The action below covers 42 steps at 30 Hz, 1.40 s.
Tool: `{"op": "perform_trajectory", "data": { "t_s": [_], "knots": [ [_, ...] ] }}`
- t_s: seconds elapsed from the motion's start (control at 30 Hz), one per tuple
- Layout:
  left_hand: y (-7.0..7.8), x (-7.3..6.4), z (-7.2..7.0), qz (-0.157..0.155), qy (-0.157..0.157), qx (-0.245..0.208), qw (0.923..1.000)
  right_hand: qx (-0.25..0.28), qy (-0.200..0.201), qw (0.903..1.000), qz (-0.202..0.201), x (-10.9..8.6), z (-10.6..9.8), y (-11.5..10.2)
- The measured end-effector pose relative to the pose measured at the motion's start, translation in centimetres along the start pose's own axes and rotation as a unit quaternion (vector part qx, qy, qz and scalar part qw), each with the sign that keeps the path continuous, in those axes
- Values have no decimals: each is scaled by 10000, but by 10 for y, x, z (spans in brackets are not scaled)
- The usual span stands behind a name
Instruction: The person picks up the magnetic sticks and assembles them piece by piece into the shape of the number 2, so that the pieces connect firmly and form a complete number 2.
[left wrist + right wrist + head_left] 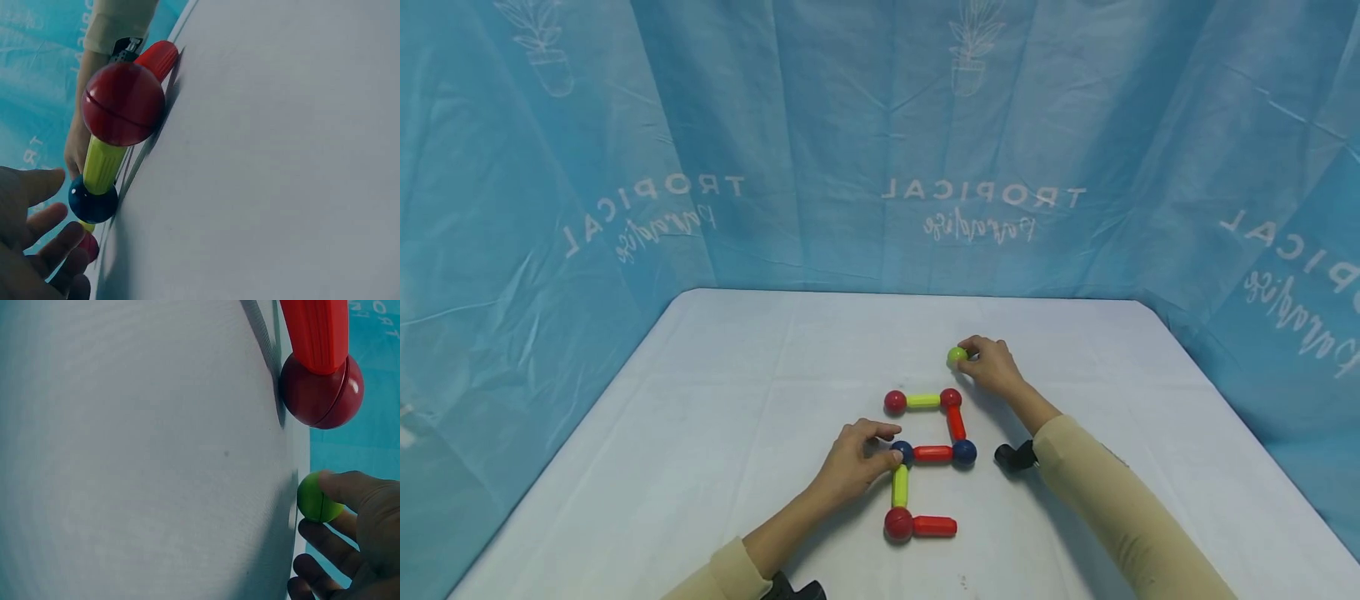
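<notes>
My right hand pinches a green ball between thumb and fingers, beyond the far end of a chain of balls and rods; the right wrist view shows the same green ball. My left hand is beside the left blue ball, thumb and forefinger spread around it. In the left wrist view the fingers look loose, and contact with the blue ball is hard to tell. From the near red ball, a yellow-green rod leads to that blue ball.
A red rod joins the two blue balls. Another red rod runs to a red ball, then a yellow-green rod to the far-left red ball. One red rod has a free end. Blue curtains surround the white table.
</notes>
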<state>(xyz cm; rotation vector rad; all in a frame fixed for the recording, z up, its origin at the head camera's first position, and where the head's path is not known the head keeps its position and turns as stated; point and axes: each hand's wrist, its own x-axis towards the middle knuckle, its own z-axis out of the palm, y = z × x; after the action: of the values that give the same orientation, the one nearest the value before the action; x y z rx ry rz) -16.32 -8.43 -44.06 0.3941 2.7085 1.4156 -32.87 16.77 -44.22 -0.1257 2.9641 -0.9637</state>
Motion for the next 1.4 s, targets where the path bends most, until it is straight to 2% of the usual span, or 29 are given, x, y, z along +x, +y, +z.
{"op": "perform_trajectory", "data": {
  "t_s": [0.1,0.17,0.4,0.57,0.9,1.07,1.23,1.4],
  "knots": [
    [3,-9,-3,34,104,27,9999,17,-11,10000,7,-1,-1,-2],
    [5,-16,-5,79,61,48,9999,19,-8,10000,17,-1,-1,-2],
    [9,-47,-5,6,-474,-45,9989,23,-51,10000,65,-2,0,-1],
    [12,-60,-3,-122,-830,-118,9964,-32,-53,10000,27,-2,-1,-1],
    [13,-64,-1,-316,-868,-42,9957,-4,-109,9999,50,-4,-4,-3],
    [11,-65,-1,-303,-819,-102,9961,62,-3,9999,-149,-9,-9,-2],
    [10,-67,-2,-325,-779,-141,9963,231,-14,9994,-242,-27,-19,-1],
    [8,-67,-3,-327,-747,-162,9965,307,-43,9987,-416,-62,-27,7]
  ]
}}
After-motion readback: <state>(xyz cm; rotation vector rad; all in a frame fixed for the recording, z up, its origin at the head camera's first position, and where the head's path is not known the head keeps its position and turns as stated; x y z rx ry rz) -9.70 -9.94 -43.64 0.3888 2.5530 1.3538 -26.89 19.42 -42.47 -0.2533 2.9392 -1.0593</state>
